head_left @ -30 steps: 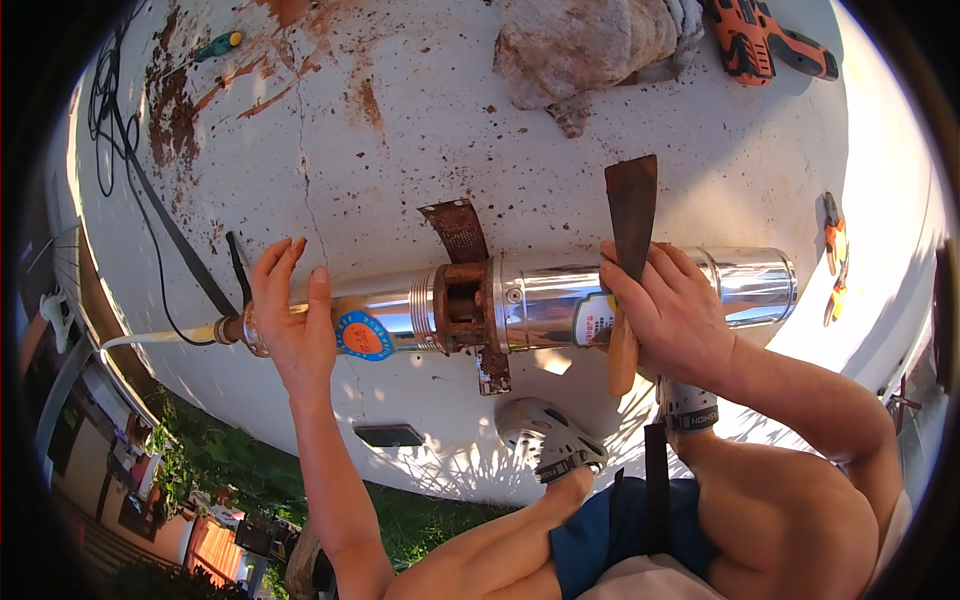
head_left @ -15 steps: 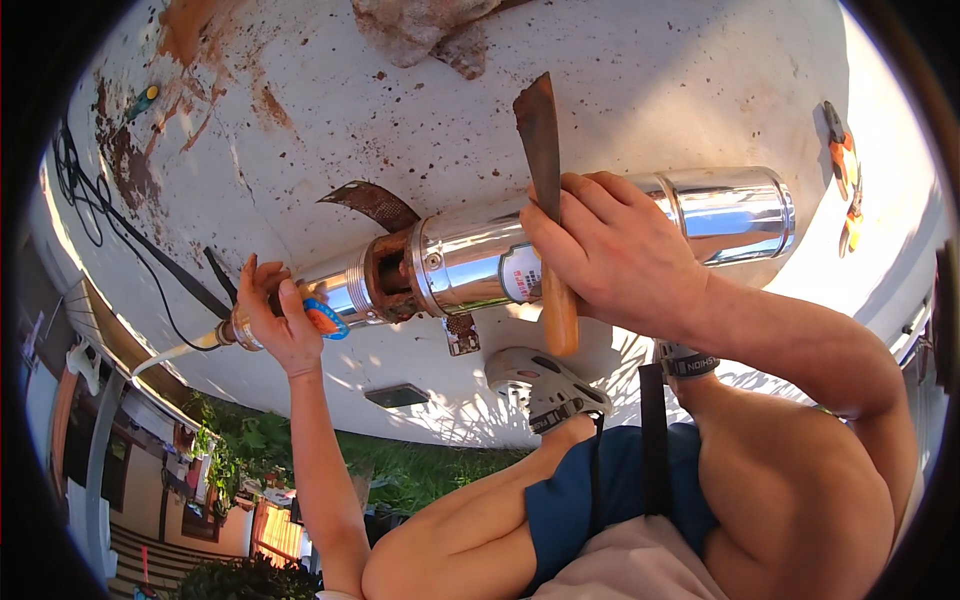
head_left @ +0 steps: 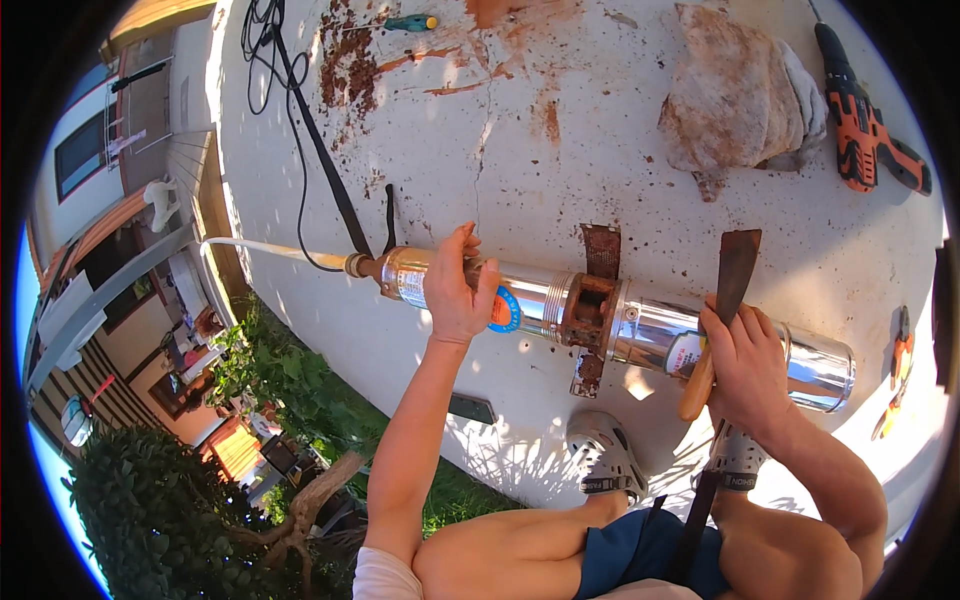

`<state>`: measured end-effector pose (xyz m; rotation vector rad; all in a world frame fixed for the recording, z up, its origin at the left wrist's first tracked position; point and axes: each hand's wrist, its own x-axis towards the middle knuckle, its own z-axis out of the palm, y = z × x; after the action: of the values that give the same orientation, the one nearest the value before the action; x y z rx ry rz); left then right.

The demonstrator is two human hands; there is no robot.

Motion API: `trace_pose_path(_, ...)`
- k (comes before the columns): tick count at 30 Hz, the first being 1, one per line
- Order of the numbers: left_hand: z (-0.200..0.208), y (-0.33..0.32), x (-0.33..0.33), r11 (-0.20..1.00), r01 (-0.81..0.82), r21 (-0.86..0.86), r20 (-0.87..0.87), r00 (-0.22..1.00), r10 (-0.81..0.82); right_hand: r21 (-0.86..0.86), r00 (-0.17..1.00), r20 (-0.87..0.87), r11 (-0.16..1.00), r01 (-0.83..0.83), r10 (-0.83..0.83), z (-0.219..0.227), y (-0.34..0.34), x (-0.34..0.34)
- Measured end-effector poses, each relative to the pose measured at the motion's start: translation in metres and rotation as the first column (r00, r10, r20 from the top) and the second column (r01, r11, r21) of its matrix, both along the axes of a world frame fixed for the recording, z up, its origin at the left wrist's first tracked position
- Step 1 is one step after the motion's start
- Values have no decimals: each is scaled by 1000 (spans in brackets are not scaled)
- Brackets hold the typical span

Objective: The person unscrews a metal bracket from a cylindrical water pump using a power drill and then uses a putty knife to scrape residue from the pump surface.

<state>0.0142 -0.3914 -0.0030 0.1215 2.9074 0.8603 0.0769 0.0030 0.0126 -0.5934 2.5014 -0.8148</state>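
A shiny steel submersible pump (head_left: 645, 325) lies on its side across the pale concrete, with a rusty opening (head_left: 588, 312) at its middle. My left hand (head_left: 460, 295) rests on the pump's left section beside a round blue-and-orange sticker (head_left: 506, 310), fingers stretched and apart. In my right hand (head_left: 750, 372) is a broad-bladed knife (head_left: 738, 268) with a wooden handle, held over the right section. Its dark blade points away from me and the handle end toward me. A rusty perforated strip (head_left: 602, 250) sticks out beyond the opening; another rusty piece (head_left: 587, 373) shows on the near side.
A dirty rag (head_left: 735, 100) and an orange-black cordless drill (head_left: 858, 130) lie at the far right. Orange-handled pliers (head_left: 902, 360) are right of the pump. A screwdriver (head_left: 410, 22), black cable (head_left: 322, 155) and pale hose (head_left: 270, 246) lie left; a dark flat object (head_left: 471, 408) lies nearer.
The view has swung, so the pump and hands appear farther right and the drill has come into sight. Both hands keep about the same places along the pump; the knife stays in my right hand.
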Motion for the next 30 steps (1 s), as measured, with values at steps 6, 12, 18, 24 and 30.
trace_pose_path(6, 3, 2, -2, 999, 33, -32, -81, 996, -35, -15, 995, -97, 1000, 3, -4, -2, -4, 0)
trace_pose_path(12, -2, -1, 3, 1000, -1, 21, -63, 998, 3, -15, 997, -68, 1000, 20, -21, 4, -4, 0)
trace_pose_path(18, -5, -3, 4, 995, -16, 99, -21, 1000, 18, 15, 994, -112, 1000, 14, -12, -2, -2, 4)
trace_pose_path(24, -3, -2, 5, 995, -9, 99, 24, 1000, 7, 1, 992, -120, 1000, 24, -23, -2, -2, 5)
trace_pose_path(30, -5, -5, 7, 989, -56, 134, 50, 998, 50, -1, 994, -107, 1000, 6, -6, -1, 1, 4)
